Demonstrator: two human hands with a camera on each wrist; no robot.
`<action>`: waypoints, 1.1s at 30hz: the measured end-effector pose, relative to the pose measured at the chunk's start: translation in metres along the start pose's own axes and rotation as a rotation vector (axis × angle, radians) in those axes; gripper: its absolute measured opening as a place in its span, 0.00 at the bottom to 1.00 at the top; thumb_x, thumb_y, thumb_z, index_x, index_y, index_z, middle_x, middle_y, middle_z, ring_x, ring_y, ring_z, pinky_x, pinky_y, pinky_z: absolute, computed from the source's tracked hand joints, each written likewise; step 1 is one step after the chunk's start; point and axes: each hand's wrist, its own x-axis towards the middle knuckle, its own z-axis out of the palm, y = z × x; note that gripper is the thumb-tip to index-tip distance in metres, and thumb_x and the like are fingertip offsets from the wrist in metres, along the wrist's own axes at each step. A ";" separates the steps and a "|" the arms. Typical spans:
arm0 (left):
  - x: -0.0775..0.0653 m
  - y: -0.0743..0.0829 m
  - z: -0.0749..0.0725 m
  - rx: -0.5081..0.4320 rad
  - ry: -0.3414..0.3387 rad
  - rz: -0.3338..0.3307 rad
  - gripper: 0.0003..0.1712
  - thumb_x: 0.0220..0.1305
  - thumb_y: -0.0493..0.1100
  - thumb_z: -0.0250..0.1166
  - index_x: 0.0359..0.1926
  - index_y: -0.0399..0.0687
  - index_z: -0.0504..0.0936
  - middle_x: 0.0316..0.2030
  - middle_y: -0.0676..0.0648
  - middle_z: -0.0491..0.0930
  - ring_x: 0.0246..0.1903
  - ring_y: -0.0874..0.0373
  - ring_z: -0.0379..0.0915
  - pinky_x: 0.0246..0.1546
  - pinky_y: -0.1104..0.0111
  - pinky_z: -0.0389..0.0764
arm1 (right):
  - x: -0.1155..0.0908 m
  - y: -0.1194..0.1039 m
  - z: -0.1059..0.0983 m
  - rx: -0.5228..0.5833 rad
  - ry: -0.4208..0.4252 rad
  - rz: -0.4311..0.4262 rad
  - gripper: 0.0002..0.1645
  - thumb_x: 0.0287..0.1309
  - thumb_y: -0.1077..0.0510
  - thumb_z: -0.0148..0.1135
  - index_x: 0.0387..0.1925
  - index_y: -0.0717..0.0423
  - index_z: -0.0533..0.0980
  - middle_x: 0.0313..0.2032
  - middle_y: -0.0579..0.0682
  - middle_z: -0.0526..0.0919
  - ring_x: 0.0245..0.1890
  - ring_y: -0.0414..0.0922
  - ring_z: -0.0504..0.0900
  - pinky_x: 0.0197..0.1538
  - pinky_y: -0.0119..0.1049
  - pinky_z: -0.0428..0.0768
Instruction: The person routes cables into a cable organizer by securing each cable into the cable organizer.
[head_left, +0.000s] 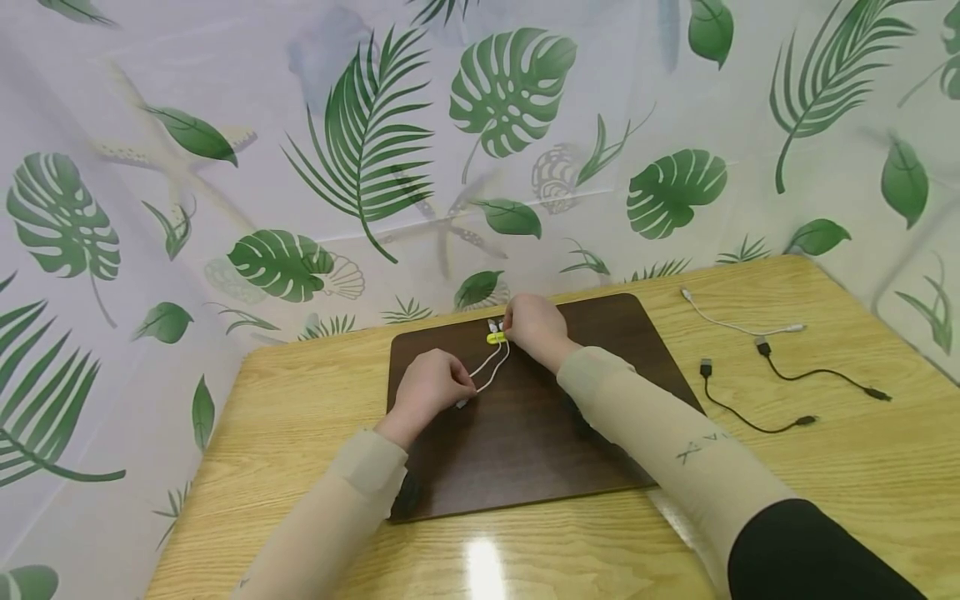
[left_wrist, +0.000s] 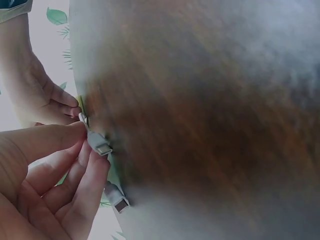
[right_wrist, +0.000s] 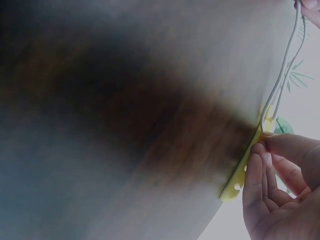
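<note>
A yellow cable clip (head_left: 492,338) with small slots sits near the far edge of a dark brown board (head_left: 525,442). Two white charging cables (head_left: 495,372) run from it toward my left hand (head_left: 429,385). That hand pinches a cable just behind its connector (left_wrist: 101,146) between thumb and fingers; a second connector (left_wrist: 117,199) hangs lower, beside the fingertips. My right hand (head_left: 536,327) is at the clip, thumb and forefinger pinching a white cable (right_wrist: 276,90) against its slotted edge (right_wrist: 234,186). Beyond the clip, white plugs (head_left: 493,326) lie at the board's edge, partly behind the right hand.
On the wooden table (head_left: 300,433), right of the board, lie another white cable (head_left: 731,325) and two short black cables, one nearer (head_left: 738,417) and one farther right (head_left: 817,372). A leaf-patterned curtain (head_left: 420,167) closes off the back and sides.
</note>
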 end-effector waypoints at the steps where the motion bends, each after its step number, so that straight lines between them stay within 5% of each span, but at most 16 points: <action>1: -0.001 0.000 0.000 0.008 0.001 0.000 0.06 0.59 0.41 0.77 0.26 0.51 0.93 0.20 0.54 0.87 0.21 0.62 0.75 0.26 0.71 0.74 | 0.000 0.000 0.000 -0.002 0.002 0.000 0.06 0.66 0.59 0.71 0.31 0.54 0.87 0.40 0.52 0.90 0.39 0.49 0.85 0.47 0.47 0.87; 33: -0.011 -0.007 -0.008 0.060 0.077 -0.022 0.05 0.58 0.41 0.80 0.27 0.50 0.92 0.28 0.52 0.91 0.25 0.59 0.80 0.32 0.66 0.81 | -0.014 0.008 -0.014 0.120 -0.078 -0.013 0.12 0.68 0.55 0.69 0.41 0.61 0.90 0.42 0.56 0.92 0.38 0.51 0.86 0.49 0.47 0.86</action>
